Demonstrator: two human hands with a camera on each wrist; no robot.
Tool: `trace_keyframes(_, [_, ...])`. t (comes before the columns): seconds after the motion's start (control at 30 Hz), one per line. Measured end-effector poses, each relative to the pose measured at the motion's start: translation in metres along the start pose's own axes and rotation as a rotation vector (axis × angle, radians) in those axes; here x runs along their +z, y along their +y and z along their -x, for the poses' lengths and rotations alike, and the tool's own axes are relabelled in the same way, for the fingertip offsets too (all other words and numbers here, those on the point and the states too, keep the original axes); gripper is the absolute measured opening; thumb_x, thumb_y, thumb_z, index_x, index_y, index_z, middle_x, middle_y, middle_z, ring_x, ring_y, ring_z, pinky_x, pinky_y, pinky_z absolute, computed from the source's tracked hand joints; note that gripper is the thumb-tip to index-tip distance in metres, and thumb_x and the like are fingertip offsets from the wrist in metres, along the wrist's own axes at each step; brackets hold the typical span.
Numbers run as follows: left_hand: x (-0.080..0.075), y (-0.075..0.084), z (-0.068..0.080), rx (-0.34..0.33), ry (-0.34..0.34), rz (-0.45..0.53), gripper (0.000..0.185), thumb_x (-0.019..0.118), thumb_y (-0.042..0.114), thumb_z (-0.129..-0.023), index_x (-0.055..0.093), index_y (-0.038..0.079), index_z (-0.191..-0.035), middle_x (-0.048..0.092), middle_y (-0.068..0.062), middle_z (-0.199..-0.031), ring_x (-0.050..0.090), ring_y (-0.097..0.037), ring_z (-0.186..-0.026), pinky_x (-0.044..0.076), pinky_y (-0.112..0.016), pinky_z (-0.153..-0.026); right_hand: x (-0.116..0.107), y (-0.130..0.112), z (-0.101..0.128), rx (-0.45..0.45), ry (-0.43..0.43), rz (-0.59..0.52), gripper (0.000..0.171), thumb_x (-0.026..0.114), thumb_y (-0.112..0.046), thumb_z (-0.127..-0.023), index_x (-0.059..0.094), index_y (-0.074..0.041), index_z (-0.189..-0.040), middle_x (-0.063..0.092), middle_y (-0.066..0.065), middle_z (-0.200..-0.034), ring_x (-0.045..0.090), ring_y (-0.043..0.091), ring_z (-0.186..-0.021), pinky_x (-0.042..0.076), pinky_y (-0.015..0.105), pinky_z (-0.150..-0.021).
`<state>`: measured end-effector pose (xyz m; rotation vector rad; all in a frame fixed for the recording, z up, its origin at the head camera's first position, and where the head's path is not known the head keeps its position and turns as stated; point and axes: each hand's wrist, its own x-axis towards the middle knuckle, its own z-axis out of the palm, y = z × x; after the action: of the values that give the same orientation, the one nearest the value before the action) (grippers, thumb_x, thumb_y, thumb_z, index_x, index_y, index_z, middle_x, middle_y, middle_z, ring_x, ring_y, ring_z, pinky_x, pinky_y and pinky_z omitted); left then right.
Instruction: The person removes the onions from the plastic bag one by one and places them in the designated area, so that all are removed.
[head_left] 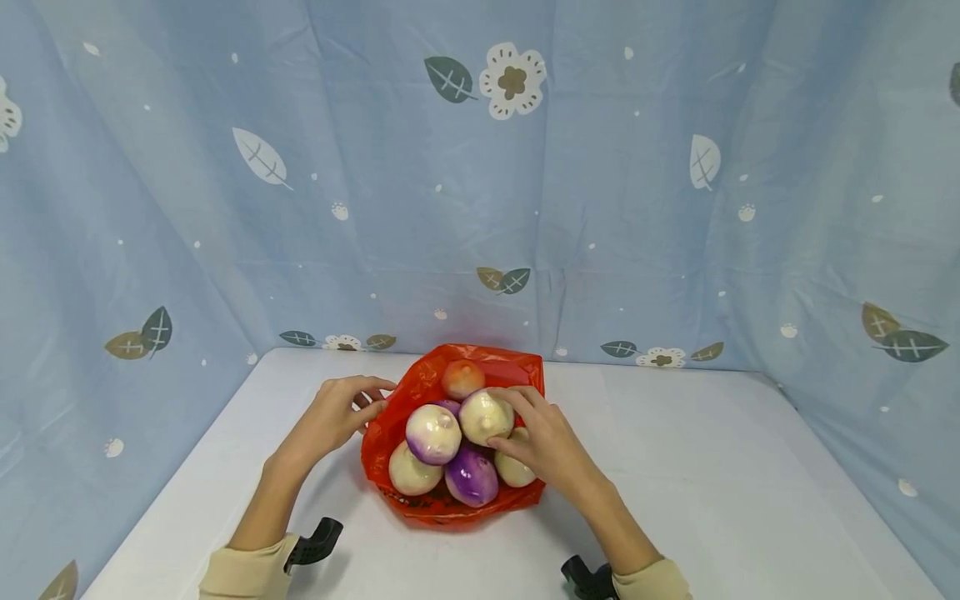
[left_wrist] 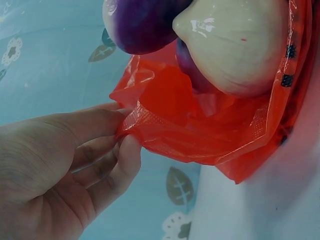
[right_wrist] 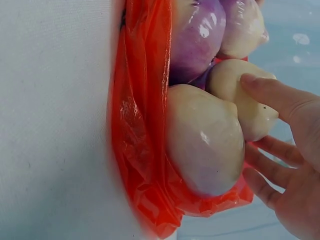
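A red plastic bag (head_left: 450, 518) lies with its mouth wide, full of glossy round white-and-purple turnips. My left hand (head_left: 330, 417) pinches the bag's left edge; in the left wrist view the thumb and fingers (left_wrist: 129, 159) close on the thin red film. On top of the pile, my right hand (head_left: 546, 440) grips a whitish turnip (head_left: 482, 417), its thumb on the near side and fingers over the far side. Beside it sits a white-and-purple turnip (head_left: 433, 434). Below are a purple one (head_left: 472, 477) and a pale one (head_left: 412, 469). Another pale turnip (right_wrist: 205, 140) lies under my right hand.
At the back of the bag is an orange-red round piece (head_left: 462, 378). The bag stands on a white table (head_left: 697, 483), near its back edge. A blue curtain (head_left: 615, 167) with leaf and flower prints hangs behind and along both sides.
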<state>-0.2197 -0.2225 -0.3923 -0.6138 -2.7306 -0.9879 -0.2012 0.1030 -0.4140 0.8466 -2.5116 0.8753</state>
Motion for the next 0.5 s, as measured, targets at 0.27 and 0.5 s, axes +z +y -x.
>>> trace_keyframes(0.27, [0.0,-0.002,0.001,0.006,0.005,-0.008,0.027,0.07,0.002,-0.087,0.072,0.008,-0.113,0.074,-0.003,-0.087,0.065,-0.01,-0.071,0.053,-0.018,-0.054,-0.006,-0.001,0.001,0.007,0.009,-0.002,0.064,0.082,-0.031,-0.078,0.055,-0.023,-0.136,0.059,-0.003,-0.123,0.06,0.015,-0.108,0.048,0.036,-0.084])
trace_keyframes(0.5, [-0.001,-0.001,0.001,0.005,0.01,-0.011,0.025,0.07,0.003,-0.087,0.073,0.009,-0.111,0.074,-0.003,-0.088,0.065,-0.01,-0.072,0.054,-0.018,-0.055,-0.016,0.001,0.001,0.022,0.034,-0.016,0.065,0.082,-0.027,-0.078,0.054,-0.024,-0.137,0.058,-0.002,-0.124,0.061,0.018,-0.112,0.049,0.041,-0.087])
